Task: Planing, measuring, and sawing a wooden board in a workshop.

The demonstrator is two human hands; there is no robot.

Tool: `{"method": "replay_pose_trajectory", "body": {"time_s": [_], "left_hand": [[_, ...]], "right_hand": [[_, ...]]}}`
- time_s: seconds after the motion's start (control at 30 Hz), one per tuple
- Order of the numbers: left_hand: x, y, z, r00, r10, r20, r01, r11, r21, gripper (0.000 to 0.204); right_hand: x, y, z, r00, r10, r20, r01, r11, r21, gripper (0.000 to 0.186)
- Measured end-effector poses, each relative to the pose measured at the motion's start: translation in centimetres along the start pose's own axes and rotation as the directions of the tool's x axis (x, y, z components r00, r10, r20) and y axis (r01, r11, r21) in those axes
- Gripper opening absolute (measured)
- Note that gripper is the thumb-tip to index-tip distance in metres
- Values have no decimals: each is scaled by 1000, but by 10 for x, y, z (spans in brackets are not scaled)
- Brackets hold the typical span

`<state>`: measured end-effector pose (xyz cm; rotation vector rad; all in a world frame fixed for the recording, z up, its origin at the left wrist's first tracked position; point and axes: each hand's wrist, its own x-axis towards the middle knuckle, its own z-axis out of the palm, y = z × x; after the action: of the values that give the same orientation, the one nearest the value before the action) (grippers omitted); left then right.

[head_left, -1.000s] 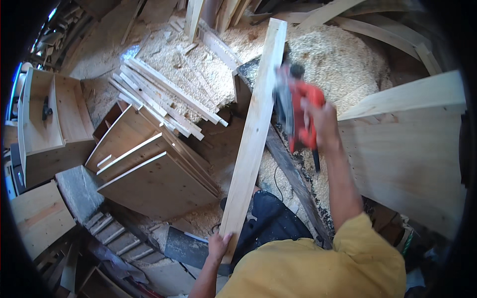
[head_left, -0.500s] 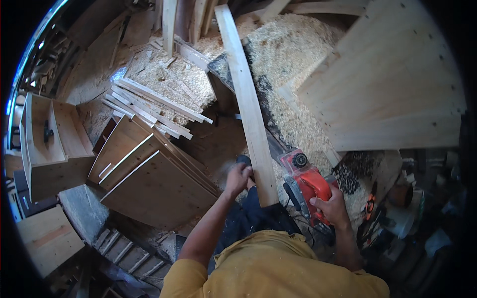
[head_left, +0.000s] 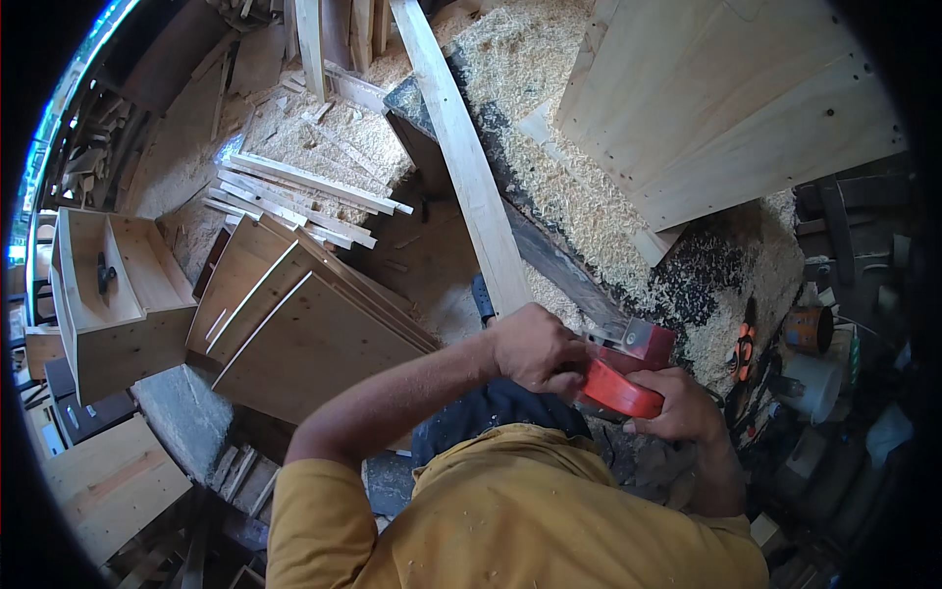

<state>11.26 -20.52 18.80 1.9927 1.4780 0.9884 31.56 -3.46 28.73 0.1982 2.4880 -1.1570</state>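
Observation:
A long pale plank [head_left: 461, 167] lies lengthwise over a dark, weathered timber [head_left: 549, 260], its near end beside my hands. Close to my body is a red power planer [head_left: 618, 391]. My left hand [head_left: 540, 353] is closed on the planer's left part, fingers curled, partly hiding the plank's end. My right hand [head_left: 677, 402] grips the planer's right end with the thumb underneath. The planer's sole and blade are out of sight. A shoe [head_left: 482, 299] shows left of the plank, below it.
Leaning panels [head_left: 314, 344], thin strips [head_left: 304, 191] and an open wooden cabinet [head_left: 128, 294] are at left. A large panel [head_left: 716, 98] lies upper right on shavings [head_left: 520, 69]. Orange-handled tools [head_left: 746, 344], a white bucket [head_left: 812, 388] and dark clutter are at right.
The red planer has moved down from partway along the plank toward my body and turned sideways. My left hand has left the plank and moved up onto the planer.

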Motion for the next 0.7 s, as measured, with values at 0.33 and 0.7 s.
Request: {"method": "replay_pose_trajectory", "body": {"time_s": [0.33, 0.7], "left_hand": [[-26, -76, 77, 423, -614, -666, 568, 753, -333, 42], [22, -180, 92, 305, -912, -274, 368, 378, -850, 52]], "right_hand": [[7, 20, 61, 868, 474, -152, -230, 653, 721, 36], [-14, 58, 36, 726, 660, -193, -314, 568, 761, 30]]}}
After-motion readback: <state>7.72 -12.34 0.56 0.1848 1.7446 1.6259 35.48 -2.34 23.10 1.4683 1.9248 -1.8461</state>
